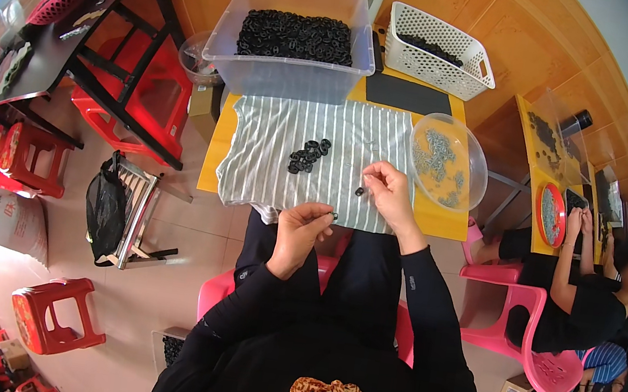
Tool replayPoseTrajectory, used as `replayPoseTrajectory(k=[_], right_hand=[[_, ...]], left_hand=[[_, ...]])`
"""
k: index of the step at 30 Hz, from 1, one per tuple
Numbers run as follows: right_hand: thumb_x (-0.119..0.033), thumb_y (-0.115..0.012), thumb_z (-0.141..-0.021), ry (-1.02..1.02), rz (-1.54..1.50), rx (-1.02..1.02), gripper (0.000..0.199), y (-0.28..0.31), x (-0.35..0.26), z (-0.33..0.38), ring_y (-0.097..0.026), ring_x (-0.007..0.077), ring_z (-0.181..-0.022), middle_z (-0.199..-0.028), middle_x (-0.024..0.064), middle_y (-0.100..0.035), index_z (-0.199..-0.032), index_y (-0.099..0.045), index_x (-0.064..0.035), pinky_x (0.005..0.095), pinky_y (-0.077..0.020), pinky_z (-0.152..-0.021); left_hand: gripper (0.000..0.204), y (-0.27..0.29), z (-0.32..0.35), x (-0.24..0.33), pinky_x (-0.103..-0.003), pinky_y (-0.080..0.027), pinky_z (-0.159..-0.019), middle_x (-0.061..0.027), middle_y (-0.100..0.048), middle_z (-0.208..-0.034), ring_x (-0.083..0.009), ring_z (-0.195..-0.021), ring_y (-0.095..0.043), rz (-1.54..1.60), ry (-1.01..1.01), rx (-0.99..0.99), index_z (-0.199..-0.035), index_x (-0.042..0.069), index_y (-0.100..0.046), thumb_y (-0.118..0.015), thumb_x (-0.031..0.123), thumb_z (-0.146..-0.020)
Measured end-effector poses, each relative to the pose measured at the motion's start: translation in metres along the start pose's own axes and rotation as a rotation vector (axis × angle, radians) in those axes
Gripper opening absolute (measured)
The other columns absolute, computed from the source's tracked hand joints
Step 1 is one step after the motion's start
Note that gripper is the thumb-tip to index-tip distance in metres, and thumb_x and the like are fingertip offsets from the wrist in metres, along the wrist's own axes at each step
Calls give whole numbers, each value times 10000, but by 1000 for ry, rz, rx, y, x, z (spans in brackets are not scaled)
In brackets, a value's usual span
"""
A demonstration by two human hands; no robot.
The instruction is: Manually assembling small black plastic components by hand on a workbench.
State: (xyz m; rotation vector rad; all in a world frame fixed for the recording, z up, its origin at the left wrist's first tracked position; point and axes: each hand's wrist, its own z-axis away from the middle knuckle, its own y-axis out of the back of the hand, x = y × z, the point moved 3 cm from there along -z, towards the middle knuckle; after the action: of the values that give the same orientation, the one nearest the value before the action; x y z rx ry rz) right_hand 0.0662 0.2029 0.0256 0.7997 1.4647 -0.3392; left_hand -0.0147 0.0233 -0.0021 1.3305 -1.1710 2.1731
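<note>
black parts [304,158] lie beyond the left hand [297,235], which i see pinching a small piece [335,217]; whether the right hand [389,196] grips anything i can't tell. a loose pinch could drop that piece.

From my remote view, a cloth [267,129] bearing a pile of small parts [308,155] lies on the desk [442,225], a tub [282,83] behind, a bowl [479,171] right, a basket [436,69] behind the bowl.
</note>
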Motion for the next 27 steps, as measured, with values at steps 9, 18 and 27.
replayPoseTrajectory(k=[9, 18, 27], right_hand=[[-40, -573, -884, -150, -330, -200, 47, -29, -14, 49, -499, 24, -688, -770, -26, -583, -886, -614, -17, 176, -396, -605], [-49, -566, -889, -158, -287, -216, 75, -35, -16, 53, -431, 8, -642, -719, -55, -540, -837, -600, -7, 183, -358, -565], [-23, -542, -886, -121, -264, -227, 85, -37, -22, 56, -451, 34, -644, -701, -32, -531, -805, -560, -7, 204, -383, -579]], left_hand=[[226, -9, 1, -1, -192, -447, -578, -37, -609, -781, -76, -650, -565, -132, -103, -45, -1049, -39, -628, -594, -55, -826], [265, -8, 4, 1, -191, -453, -577, -33, -602, -794, -73, -656, -560, -158, -143, -36, -1089, -41, -600, -586, -68, -826], [225, -12, 8, 4, -191, -443, -569, -23, -589, -775, -61, -641, -533, -183, -222, -35, -1053, -35, -613, -583, -61, -831]])
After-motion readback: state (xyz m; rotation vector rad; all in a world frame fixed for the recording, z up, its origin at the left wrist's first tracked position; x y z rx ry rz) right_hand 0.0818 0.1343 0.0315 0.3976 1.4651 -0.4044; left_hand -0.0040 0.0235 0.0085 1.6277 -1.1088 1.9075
